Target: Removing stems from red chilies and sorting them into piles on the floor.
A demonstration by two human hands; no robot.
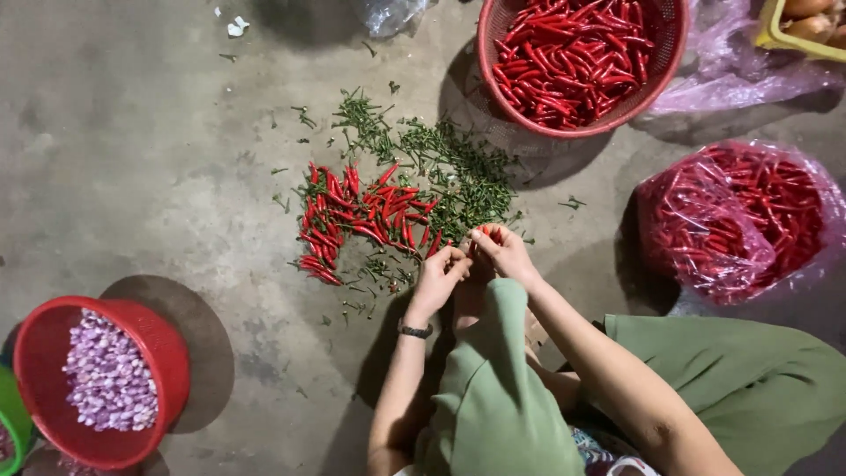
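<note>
A small red chilli [480, 240] was pinched between the fingertips of the left hand [438, 275] and the right hand [504, 252], which were brought together over the concrete floor [132, 176], each closed on one end of it. Just beyond the hands a pile of red chillies [361, 219] was spread, with a heap of green stems [449, 172] beside it. A red basket of chillies [577, 57], a clear bag of chillies [736, 220] and a red basket of peeled shallots [101, 379] were set well apart.
</note>
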